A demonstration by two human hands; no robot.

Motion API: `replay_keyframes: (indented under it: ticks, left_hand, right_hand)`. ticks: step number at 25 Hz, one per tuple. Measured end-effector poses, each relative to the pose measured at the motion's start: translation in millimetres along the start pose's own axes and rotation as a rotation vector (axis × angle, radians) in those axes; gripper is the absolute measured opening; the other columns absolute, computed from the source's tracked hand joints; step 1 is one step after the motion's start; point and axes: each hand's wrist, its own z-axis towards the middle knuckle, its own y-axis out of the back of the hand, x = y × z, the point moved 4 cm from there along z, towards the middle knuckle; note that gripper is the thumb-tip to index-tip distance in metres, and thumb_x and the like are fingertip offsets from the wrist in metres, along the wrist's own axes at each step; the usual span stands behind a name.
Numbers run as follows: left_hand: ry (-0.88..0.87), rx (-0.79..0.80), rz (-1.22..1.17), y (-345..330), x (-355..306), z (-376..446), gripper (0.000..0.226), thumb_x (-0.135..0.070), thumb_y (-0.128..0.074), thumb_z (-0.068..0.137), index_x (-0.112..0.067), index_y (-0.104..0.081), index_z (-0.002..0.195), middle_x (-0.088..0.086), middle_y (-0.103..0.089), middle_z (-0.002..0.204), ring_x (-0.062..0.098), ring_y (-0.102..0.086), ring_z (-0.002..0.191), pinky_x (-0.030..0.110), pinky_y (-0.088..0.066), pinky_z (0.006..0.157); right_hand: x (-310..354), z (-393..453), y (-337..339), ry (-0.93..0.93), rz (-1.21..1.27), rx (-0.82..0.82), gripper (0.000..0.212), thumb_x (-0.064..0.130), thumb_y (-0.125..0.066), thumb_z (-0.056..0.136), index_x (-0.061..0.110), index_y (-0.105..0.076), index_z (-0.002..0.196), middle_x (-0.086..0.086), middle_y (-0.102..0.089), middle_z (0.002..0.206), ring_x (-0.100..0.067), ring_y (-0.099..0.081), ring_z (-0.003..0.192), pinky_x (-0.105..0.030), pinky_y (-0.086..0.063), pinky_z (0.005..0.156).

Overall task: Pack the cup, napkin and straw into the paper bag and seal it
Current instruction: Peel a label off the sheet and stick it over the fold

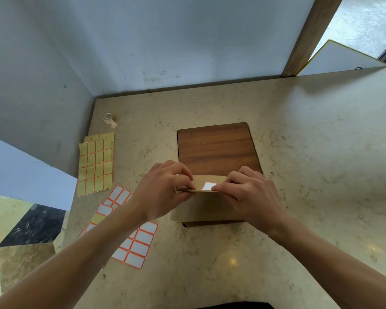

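Note:
A brown paper bag (204,208) stands on the near end of a wooden board (216,148), its top folded over. A small white sticker (207,186) lies on the folded flap. My left hand (163,188) pinches the left end of the fold. My right hand (245,190) holds the right end, with a fingertip pressing on the sticker's edge. The cup, napkin and straw are not visible.
Sheets of white labels with orange borders (134,244) and yellow used sheets (95,166) lie left of the bag. A small tape roll (109,118) sits at the back left. Walls close the counter's (310,175) back and left; the counter's left edge drops to the floor.

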Motion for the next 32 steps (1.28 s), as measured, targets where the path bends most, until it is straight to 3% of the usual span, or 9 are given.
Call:
replay_keyframes:
  ticks: [4, 7, 10, 13, 15, 19, 22, 27, 32]
  left_hand:
    - [-0.009, -0.098, 0.048, 3.6, 6.3, -14.5, 0.012, -0.026, -0.074, 0.082, -0.018, -0.074, 0.091, 0.001, -0.069, 0.092, 0.019, -0.061, 0.083, 0.029, -0.043, 0.069]
    - [0.085, -0.171, -0.049, 6.0, 19.5, -27.3, 0.013, -0.022, -0.074, 0.082, -0.017, -0.076, 0.093, -0.001, -0.069, 0.088, 0.018, -0.060, 0.079, 0.037, -0.051, 0.064]
    - [0.219, -0.242, -0.233, 2.3, 30.4, -36.6, 0.014, -0.018, -0.075, 0.081, -0.017, -0.076, 0.094, -0.005, -0.069, 0.089, 0.012, -0.060, 0.082, 0.034, -0.051, 0.068]
    - [0.309, -0.311, -0.360, -3.7, 35.5, -42.8, 0.015, -0.018, -0.076, 0.079, -0.024, -0.075, 0.093, -0.011, -0.069, 0.088, 0.005, -0.060, 0.084, 0.024, -0.046, 0.069]
    - [0.379, -0.339, -0.463, -7.9, 40.1, -48.7, 0.016, -0.019, -0.076, 0.079, -0.027, -0.074, 0.092, -0.013, -0.070, 0.089, 0.006, -0.062, 0.087, 0.028, -0.048, 0.072]
    - [0.487, -0.408, -0.621, -12.9, 44.8, -58.5, 0.013, -0.016, -0.077, 0.077, -0.025, -0.075, 0.088, -0.010, -0.074, 0.084, 0.008, -0.067, 0.083, 0.037, -0.057, 0.076]
    - [0.500, -0.442, -0.653, -13.4, 43.5, -60.8, 0.011, -0.016, -0.077, 0.077, -0.022, -0.075, 0.086, -0.009, -0.074, 0.080, 0.010, -0.068, 0.081, 0.040, -0.056, 0.080]
    - [0.504, -0.509, -0.677, -11.1, 36.6, -60.1, 0.017, -0.010, -0.076, 0.079, -0.027, -0.074, 0.082, -0.013, -0.072, 0.079, 0.009, -0.067, 0.081, 0.033, -0.055, 0.079]
    - [0.518, -0.591, -0.661, 2.1, 27.5, -59.6, 0.015, -0.006, -0.073, 0.082, -0.020, -0.074, 0.086, -0.005, -0.073, 0.083, 0.012, -0.066, 0.084, 0.032, -0.055, 0.081]
  right_hand:
    - [-7.8, 2.8, 2.7, -0.032, 0.040, 0.003, 0.015, 0.032, -0.068, 0.084, 0.030, -0.075, 0.097, 0.009, -0.069, 0.080, -0.012, -0.054, 0.069, -0.023, -0.037, 0.052]
    - [-26.5, 0.0, 8.8, -0.129, 0.131, 0.025, 0.015, 0.033, -0.068, 0.084, 0.032, -0.074, 0.098, 0.013, -0.072, 0.086, -0.007, -0.058, 0.073, -0.026, -0.048, 0.057]
    - [-49.1, -15.0, 15.1, -0.277, 0.301, -0.022, 0.016, 0.025, -0.074, 0.080, 0.030, -0.075, 0.094, 0.016, -0.072, 0.085, -0.001, -0.063, 0.075, -0.028, -0.054, 0.065]
    - [-63.0, -33.8, 18.4, -0.405, 0.463, -0.111, 0.022, 0.019, -0.078, 0.075, 0.037, -0.076, 0.089, 0.021, -0.073, 0.079, 0.001, -0.067, 0.074, -0.017, -0.053, 0.066]
    - [-68.6, -42.9, 15.4, -0.499, 0.568, -0.142, 0.026, 0.018, -0.079, 0.075, 0.042, -0.076, 0.084, 0.022, -0.073, 0.079, 0.000, -0.068, 0.075, -0.012, -0.051, 0.068]
    - [-75.8, -49.3, 1.8, -0.673, 0.861, -0.163, 0.019, 0.016, -0.077, 0.075, 0.033, -0.078, 0.085, 0.009, -0.076, 0.083, -0.009, -0.071, 0.083, -0.019, -0.051, 0.074]
    - [-72.8, -49.7, -1.2, -0.696, 0.951, -0.196, 0.017, 0.015, -0.077, 0.075, 0.029, -0.078, 0.085, 0.005, -0.076, 0.082, -0.010, -0.070, 0.079, -0.014, -0.050, 0.064]
    - [-69.7, -49.3, 0.0, -0.715, 0.944, -0.245, 0.014, 0.017, -0.077, 0.075, 0.028, -0.078, 0.083, 0.006, -0.075, 0.077, -0.007, -0.068, 0.071, -0.013, -0.048, 0.060]
    - [-63.8, -44.8, 14.2, -0.705, 0.930, -0.295, 0.017, 0.017, -0.077, 0.075, 0.033, -0.078, 0.081, 0.007, -0.075, 0.076, -0.003, -0.066, 0.069, -0.011, -0.047, 0.058]
